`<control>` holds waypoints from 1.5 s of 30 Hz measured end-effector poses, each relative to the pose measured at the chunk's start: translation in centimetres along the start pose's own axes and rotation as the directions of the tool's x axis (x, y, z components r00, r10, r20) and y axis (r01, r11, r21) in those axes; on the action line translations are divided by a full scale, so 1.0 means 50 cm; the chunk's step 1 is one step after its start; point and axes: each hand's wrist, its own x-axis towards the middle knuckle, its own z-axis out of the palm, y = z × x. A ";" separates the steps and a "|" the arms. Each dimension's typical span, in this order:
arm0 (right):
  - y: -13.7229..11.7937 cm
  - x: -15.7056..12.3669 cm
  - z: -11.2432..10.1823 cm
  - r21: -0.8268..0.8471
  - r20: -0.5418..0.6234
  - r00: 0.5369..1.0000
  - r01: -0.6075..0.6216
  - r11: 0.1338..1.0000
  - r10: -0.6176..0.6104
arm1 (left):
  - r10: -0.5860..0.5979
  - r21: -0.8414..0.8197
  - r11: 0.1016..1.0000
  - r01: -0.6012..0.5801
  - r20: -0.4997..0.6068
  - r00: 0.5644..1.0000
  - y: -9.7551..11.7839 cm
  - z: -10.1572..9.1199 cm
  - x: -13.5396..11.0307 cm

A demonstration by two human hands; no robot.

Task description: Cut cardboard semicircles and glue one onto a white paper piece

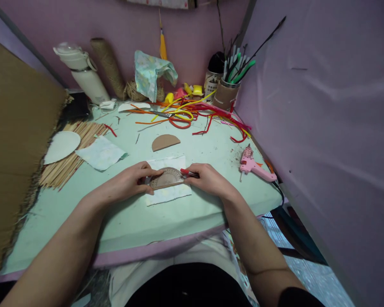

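Observation:
A see-through protractor (168, 178) lies on a white piece of cloth or paper (169, 200) near the table's front. Brown shows through it; I cannot tell whether cardboard is under it. My left hand (140, 178) grips its left end, with the index finger on top and the thumb at the lower edge. My right hand (208, 179) is closed round a red pen (187, 172), the fingertips by the protractor's right end. Just beyond them lies a half-round piece of brown cardboard (165, 142).
Wooden sticks (73, 157), a white oval (63, 146) and a pale cloth square (100, 153) lie at left. Scissors (179, 121) rest among coloured pipe cleaners (211, 111) at the back. A pink glue gun (254, 166) is at right. Behind stand a white bottle (86, 79) and a tool can (226, 94).

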 end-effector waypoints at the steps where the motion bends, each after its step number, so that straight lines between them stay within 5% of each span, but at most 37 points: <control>1: 0.000 0.000 0.000 0.000 0.002 1.000 0.001 1.000 -0.001 | 0.004 0.002 1.000 -0.004 0.001 1.000 -0.001 0.000 0.000; 12: 0.002 0.000 0.003 -0.019 -0.001 1.000 0.031 0.999 -0.031 | -0.006 -0.003 1.000 0.006 0.006 1.000 -0.002 0.001 0.001; 17: -0.011 0.003 0.017 -0.106 -0.117 0.991 0.055 0.993 -0.068 | -0.002 -0.006 1.000 0.002 0.018 1.000 0.003 0.000 0.003; 24: -0.041 0.011 0.039 -0.251 -0.027 0.999 0.031 0.967 -0.039 | -0.009 -0.017 1.000 0.009 0.014 1.000 0.008 0.002 -0.003; 36: -0.036 0.018 0.045 -0.290 -0.016 0.999 0.028 0.957 -0.034 | 0.013 -0.142 0.990 -0.004 0.057 0.998 0.005 -0.017 -0.007; 45: -0.035 0.016 0.049 -0.285 -0.034 0.998 0.043 0.958 -0.055 | 0.036 -0.116 0.993 -0.037 -0.010 0.999 0.009 -0.008 -0.003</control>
